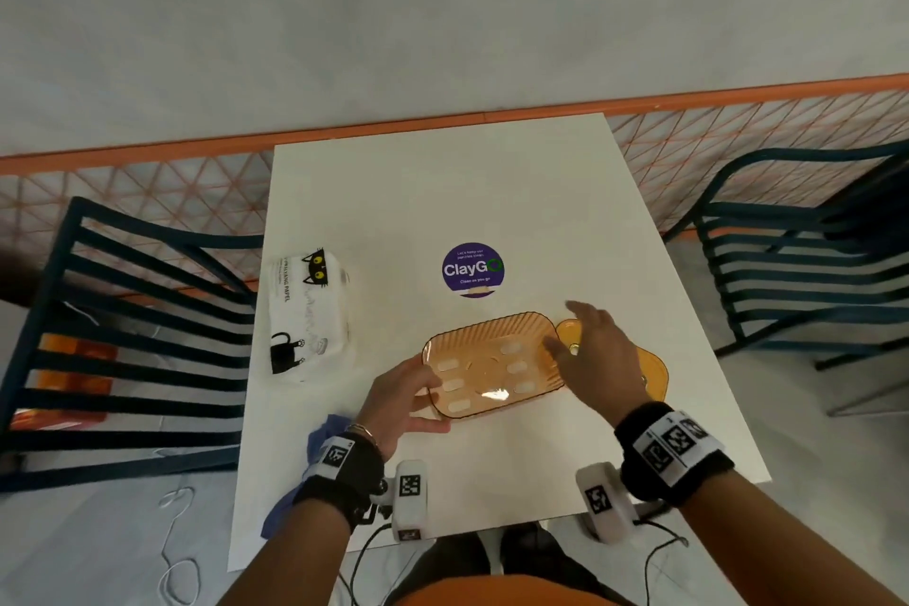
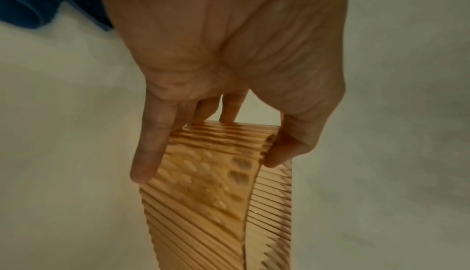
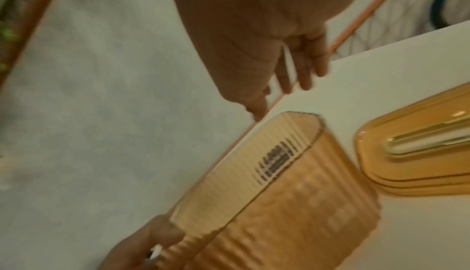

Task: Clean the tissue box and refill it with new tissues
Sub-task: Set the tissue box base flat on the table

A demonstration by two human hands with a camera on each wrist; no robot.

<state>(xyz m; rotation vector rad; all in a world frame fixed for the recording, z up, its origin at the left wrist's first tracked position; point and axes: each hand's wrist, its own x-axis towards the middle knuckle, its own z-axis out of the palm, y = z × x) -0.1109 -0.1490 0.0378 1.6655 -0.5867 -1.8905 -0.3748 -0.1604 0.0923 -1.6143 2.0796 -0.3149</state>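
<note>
White and rectangular, the table (image 1: 492, 192) stands against an orange lattice railing (image 1: 147, 192), with a dark slatted chair (image 1: 128, 335) on the left and another slatted chair (image 1: 806, 261) on the right. A round purple ClayGo sticker (image 1: 472, 269) sits near the table's middle.

Toward the near edge, the amber ribbed tissue box (image 1: 492, 364) lies with its open side up, pale oval pads showing through its bottom. The left hand (image 1: 403, 396) grips its near left corner, thumb inside the rim and fingers (image 2: 150, 153) down the outer wall. The right hand (image 1: 597, 349) hovers above the box's right end with fingers spread and loose, holding nothing; whether it touches the rim cannot be told.

Just right of the box, partly hidden under the right hand, the amber lid (image 1: 649, 372) lies flat on the table; the right wrist view shows its gold-edged slot (image 3: 419, 137) facing up.

A new pack of tissues (image 1: 307, 312), white with black cat prints, lies at the table's left edge, well apart from the box. A blue cloth (image 1: 324, 433) is bunched at the near left, partly behind the left wrist and close to that hand.
</note>
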